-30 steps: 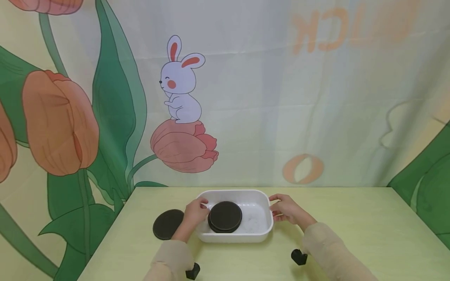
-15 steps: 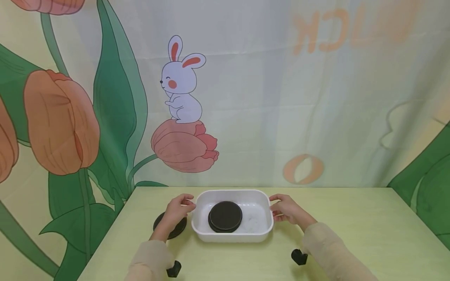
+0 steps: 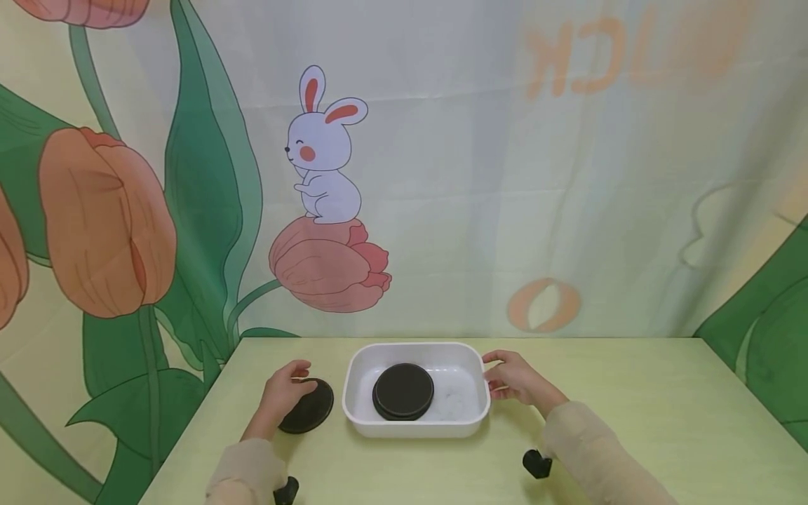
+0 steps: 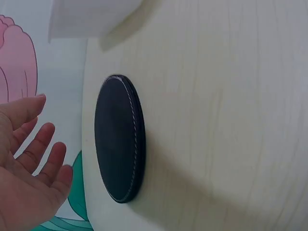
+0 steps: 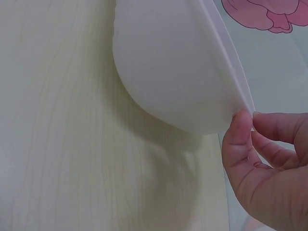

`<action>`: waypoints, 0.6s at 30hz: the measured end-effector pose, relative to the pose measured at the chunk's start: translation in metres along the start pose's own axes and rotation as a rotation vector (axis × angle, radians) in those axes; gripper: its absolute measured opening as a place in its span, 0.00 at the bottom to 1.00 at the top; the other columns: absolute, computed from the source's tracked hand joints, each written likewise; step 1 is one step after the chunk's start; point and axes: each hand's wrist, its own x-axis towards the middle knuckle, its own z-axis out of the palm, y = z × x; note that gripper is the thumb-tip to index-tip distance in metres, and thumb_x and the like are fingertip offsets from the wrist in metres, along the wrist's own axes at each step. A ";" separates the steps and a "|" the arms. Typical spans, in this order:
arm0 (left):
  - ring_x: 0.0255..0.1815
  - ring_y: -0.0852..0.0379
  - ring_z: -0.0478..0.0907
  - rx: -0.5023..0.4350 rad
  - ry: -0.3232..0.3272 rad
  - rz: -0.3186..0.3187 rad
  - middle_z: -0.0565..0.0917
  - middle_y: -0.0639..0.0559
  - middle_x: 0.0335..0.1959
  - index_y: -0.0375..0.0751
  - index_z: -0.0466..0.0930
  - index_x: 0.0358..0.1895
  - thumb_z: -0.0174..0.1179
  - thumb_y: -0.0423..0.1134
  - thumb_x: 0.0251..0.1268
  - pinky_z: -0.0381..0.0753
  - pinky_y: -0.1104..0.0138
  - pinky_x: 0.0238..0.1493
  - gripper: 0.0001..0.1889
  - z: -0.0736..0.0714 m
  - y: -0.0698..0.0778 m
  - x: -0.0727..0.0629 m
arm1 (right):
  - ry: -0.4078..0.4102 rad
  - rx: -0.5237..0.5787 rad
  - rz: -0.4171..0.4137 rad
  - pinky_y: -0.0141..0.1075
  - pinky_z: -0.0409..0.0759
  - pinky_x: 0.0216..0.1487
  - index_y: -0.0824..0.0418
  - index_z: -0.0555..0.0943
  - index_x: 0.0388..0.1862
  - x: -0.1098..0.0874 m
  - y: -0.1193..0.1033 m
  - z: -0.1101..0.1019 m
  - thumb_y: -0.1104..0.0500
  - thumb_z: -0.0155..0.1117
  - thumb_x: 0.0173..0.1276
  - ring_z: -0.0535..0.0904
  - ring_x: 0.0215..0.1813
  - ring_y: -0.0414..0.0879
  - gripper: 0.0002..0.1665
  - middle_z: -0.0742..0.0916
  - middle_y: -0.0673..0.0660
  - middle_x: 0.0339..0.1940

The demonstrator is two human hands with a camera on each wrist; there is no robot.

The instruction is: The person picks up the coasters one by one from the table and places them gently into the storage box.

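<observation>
My left hand (image 3: 282,394) hovers at the left edge of a round black coaster (image 3: 315,407) on the table. In the left wrist view its fingers are spread and relaxed, with the stitched-edge coaster (image 4: 115,139) lying beyond the fingertips. My right hand (image 3: 516,379) pinches the right rim of a white rectangular dish (image 3: 419,428) between thumb and finger, as the right wrist view shows at the dish's edge (image 5: 180,72). Inside the dish, on its left half, sits a small stack of similar black coasters (image 3: 404,389).
The light wood-grain table (image 3: 631,414) ends at the back against a curtain (image 3: 442,210) printed with tulips and a rabbit. A black wrist-camera piece sticks out by each sleeve, such as the one near the right sleeve (image 3: 537,463).
My left hand has come out from over the dish's left side and moved left to the loose coaster. The right hand stays at the dish's rim, and the dish has kept its place.
</observation>
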 end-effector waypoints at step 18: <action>0.61 0.31 0.56 0.088 -0.073 -0.009 0.59 0.26 0.61 0.31 0.54 0.63 0.61 0.37 0.52 0.61 0.46 0.57 0.36 -0.009 -0.037 -0.006 | 0.006 0.005 -0.003 0.31 0.75 0.22 0.66 0.67 0.53 0.001 0.000 0.000 0.69 0.53 0.58 0.72 0.20 0.41 0.22 0.77 0.54 0.19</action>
